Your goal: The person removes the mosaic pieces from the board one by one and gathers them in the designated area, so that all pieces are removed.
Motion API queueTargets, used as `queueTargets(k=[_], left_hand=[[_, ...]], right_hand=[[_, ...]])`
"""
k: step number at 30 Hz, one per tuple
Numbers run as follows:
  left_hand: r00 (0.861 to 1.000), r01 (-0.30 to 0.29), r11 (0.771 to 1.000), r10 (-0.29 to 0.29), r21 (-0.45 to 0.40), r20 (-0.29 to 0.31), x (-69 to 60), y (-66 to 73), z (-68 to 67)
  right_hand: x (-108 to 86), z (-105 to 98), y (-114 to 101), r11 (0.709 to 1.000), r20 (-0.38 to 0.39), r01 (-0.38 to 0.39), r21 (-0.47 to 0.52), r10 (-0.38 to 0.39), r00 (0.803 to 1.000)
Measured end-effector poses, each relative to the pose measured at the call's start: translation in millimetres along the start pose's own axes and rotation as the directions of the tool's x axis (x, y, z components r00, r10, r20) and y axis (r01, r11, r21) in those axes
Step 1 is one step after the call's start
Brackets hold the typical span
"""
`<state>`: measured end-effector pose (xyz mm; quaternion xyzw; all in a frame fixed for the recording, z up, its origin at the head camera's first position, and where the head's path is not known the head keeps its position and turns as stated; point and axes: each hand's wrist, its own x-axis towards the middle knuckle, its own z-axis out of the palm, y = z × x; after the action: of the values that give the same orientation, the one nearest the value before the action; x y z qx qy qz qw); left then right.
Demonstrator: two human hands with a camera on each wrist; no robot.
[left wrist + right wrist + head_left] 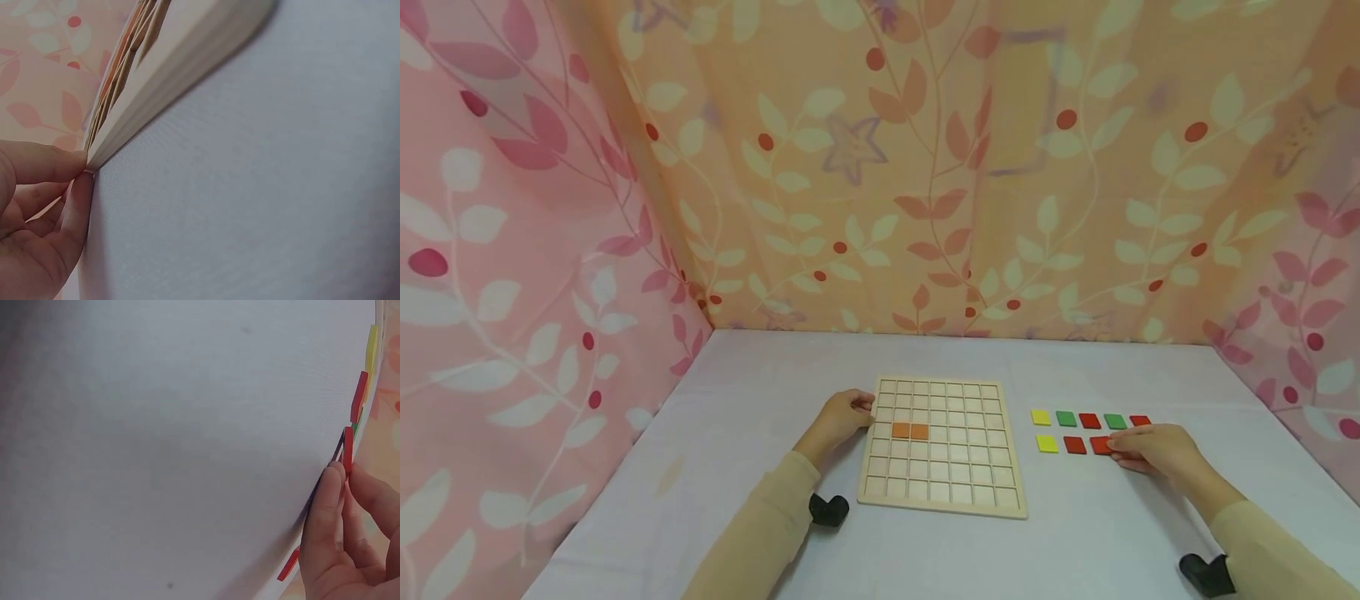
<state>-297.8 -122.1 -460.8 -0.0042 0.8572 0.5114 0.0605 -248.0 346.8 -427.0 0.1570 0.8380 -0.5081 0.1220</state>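
A wooden grid board lies on the table with two orange square tiles side by side in its cells. My left hand pinches the board's left edge; in the left wrist view, the thumb and a finger of that hand meet at the pale rim. Right of the board, my right hand holds a red square tile at the end of the nearer tile row. The right wrist view shows this red tile tipped up between thumb and fingers.
Loose tiles form two rows: yellow, green, red, another green and another red behind; yellow and red in front. Patterned curtains enclose the white table.
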Motion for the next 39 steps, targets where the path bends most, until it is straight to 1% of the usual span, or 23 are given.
queueTargets(k=[11,15,17,20,22,23,26,28,29,31,32,35,39], left_hand=[[1.0,-0.005,1.0,0.005,-0.022,0.006,-0.3,-0.6,-0.4],[1.0,-0.004,1.0,0.004,-0.025,0.008,-1.4,0.0,-0.3],[1.0,-0.001,1.0,0.001,-0.024,0.008,-1.8,0.5,-0.2],[1.0,-0.001,1.0,0.001,-0.017,0.007,-2.1,1.3,-0.5],[1.0,0.004,1.0,-0.004,-0.015,0.003,-2.0,1.7,-0.7],[1.0,0.001,1.0,-0.001,-0.01,0.003,-1.8,1.6,-0.6],[1.0,0.01,1.0,-0.01,-0.015,0.002,-1.8,2.1,-1.2],[1.0,0.013,1.0,-0.013,-0.024,0.003,-2.2,2.5,-1.7],[1.0,0.011,1.0,-0.011,-0.027,0.003,-2.8,2.8,-1.9],[1.0,0.009,0.999,-0.009,-0.033,0.002,-3.3,2.9,-2.2],[1.0,-0.002,1.0,0.002,-0.026,0.004,-4.1,3.4,-2.3],[1.0,-0.008,1.0,0.009,-0.027,0.006,-4.2,3.4,-2.0],[1.0,0.023,0.999,-0.023,-0.046,0.004,-2.3,2.3,-0.8]], right_hand=[[-1.0,3,-2,0.998,-0.025,0.017,-0.061,-0.018,1.0],[0.1,4,0,0.998,-0.029,0.021,-0.067,-0.023,0.999],[0.7,4,0,0.997,-0.027,0.023,-0.067,-0.025,0.999],[2.3,3,0,0.993,-0.005,0.043,-0.109,-0.044,0.999],[3.7,2,0,0.983,0.02,0.064,-0.172,-0.062,0.998],[4.7,2,-1,0.973,0.031,0.076,-0.219,-0.071,0.997],[8.7,0,-1,0.93,0.061,0.119,-0.348,-0.104,0.993],[11.7,1,-1,0.908,0.073,0.139,-0.395,-0.12,0.99],[13.1,1,-1,0.902,0.077,0.146,-0.406,-0.126,0.989],[15.7,1,-1,0.902,0.08,0.15,-0.404,-0.128,0.988],[16.6,2,0,0.906,0.082,0.146,-0.396,-0.124,0.989],[18.2,1,0,0.912,0.091,0.151,-0.38,-0.126,0.988],[18.1,0,0,0.916,0.104,0.165,-0.367,-0.136,0.985]])
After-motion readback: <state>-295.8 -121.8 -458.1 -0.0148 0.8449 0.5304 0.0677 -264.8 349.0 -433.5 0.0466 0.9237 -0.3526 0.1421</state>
